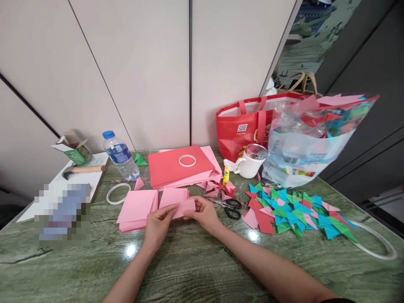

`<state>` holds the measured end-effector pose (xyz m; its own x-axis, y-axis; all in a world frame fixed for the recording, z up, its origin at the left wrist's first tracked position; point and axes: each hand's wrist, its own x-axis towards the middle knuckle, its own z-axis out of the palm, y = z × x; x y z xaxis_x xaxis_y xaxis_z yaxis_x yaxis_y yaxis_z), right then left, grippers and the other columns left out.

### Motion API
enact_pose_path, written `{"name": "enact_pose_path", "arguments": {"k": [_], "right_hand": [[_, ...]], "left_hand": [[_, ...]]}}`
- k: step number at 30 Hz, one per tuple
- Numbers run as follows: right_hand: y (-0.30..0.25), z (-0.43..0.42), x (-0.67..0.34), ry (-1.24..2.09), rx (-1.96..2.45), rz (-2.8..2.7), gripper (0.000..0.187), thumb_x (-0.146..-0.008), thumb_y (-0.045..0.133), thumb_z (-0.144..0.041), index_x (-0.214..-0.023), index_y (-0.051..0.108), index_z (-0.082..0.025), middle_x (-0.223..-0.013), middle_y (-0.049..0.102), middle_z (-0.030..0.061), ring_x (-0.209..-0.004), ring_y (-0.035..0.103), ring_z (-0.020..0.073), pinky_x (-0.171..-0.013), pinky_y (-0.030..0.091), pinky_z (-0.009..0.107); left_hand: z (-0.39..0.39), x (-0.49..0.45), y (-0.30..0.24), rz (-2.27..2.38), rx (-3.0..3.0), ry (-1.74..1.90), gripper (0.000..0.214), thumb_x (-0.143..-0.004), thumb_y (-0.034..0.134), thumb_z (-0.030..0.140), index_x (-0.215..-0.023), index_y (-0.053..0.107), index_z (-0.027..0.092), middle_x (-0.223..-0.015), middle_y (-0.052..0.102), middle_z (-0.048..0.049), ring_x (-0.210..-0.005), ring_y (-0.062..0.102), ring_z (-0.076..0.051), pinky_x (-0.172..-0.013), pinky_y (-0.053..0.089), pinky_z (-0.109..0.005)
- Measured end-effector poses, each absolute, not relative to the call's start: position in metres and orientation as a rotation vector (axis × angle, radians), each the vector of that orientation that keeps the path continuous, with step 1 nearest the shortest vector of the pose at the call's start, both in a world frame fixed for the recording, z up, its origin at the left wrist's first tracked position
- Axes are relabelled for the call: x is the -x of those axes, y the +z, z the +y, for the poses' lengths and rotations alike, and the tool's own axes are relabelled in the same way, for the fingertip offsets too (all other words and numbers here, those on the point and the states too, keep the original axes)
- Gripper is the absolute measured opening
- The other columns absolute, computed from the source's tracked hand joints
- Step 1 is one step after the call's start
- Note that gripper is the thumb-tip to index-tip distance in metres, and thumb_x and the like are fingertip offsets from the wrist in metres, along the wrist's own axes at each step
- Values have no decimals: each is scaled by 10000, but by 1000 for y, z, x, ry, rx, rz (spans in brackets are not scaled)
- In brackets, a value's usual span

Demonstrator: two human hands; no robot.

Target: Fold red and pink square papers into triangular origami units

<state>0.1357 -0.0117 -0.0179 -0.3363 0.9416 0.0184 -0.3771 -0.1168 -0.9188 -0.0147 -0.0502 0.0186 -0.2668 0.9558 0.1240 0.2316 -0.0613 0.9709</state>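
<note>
Between my two hands is a small pink sheet of paper, held above the table near its middle. My left hand pinches its left end, and my right hand grips the right end with thumb and fingers. Just left of my left hand lies a stack of pink paper squares, with a second pink stack behind my fingers, partly hidden by them. Black-handled scissors rest right of my right hand. Several folded pink and red pieces sit beyond them.
Red and pink sheets lie behind, topped by a tape roll. A water bottle, a hammer and another tape roll are at left. Rightward are a white mug, a red bag and colourful folded pieces.
</note>
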Motion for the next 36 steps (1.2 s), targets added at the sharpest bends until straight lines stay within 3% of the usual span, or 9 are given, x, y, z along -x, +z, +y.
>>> {"name": "enact_pose_path", "arguments": {"k": [3,9,13,18,22,25,30,33,36], "right_hand": [[-20,-10,-135,1665,721,-1043,428,-555,786,-239,-927,582,-182,-773,671,7,-679,639,154,-621,576,309],[-20,-14,-133,1597,634,-1110,407,-742,635,-297,-1121,492,-250,-860,651,19,-712,649,168,-651,584,364],[-20,-17,-134,1488,642,-1176,271,-798,558,-307,-1065,542,-260,-1018,594,42,-842,613,172,-673,578,337],[-16,-19,-137,1379,691,-1382,107,-746,616,-246,-835,668,-218,-937,580,40,-753,581,148,-616,564,276],[-13,-18,-138,1335,710,-1449,138,-724,631,-223,-842,700,-216,-903,598,50,-785,585,171,-555,549,257],[-12,-18,-140,1240,763,-1471,150,-726,625,-189,-851,702,-220,-880,633,47,-804,595,178,-633,540,284],[-11,-17,-141,1124,801,-1519,145,-727,626,-151,-827,703,-222,-857,672,44,-839,606,190,-784,489,339],[-10,-18,-141,1120,795,-1514,138,-735,622,-161,-829,702,-224,-852,672,43,-841,603,190,-789,485,340],[-10,-18,-141,1154,783,-1476,132,-747,614,-184,-837,701,-227,-873,651,45,-841,592,190,-716,508,315]], "left_hand": [[-48,17,18,1588,-1258,1394,178,-616,673,261,-757,751,187,-808,748,-45,-780,696,-234,-752,554,-329],[-48,18,15,1631,-1255,1381,204,-632,671,280,-793,750,181,-808,749,-44,-760,693,-228,-718,557,-318],[-47,20,16,1638,-1248,1383,212,-626,677,287,-793,750,179,-807,749,-51,-741,692,-224,-700,557,-313],[-47,17,17,1543,-1238,1355,191,-588,696,277,-744,753,182,-798,749,-59,-766,692,-232,-733,550,-320],[-50,12,17,1549,-1255,1328,197,-597,693,286,-748,751,173,-773,750,-57,-718,684,-215,-676,552,-298],[-53,9,14,1551,-1278,1305,279,-598,703,279,-846,733,155,-777,745,-51,-668,665,-187,-619,541,-272],[-55,4,11,1442,-1259,1338,337,-580,707,242,-904,695,150,-849,724,-55,-748,656,-191,-676,535,-279],[-55,4,11,1458,-1288,1360,308,-590,688,220,-889,696,151,-767,702,-33,-657,619,-155,-599,512,-241],[-54,8,12,1509,-1320,1292,324,-626,658,219,-938,699,141,-563,587,35,-453,467,-77,-431,402,-176]]}}
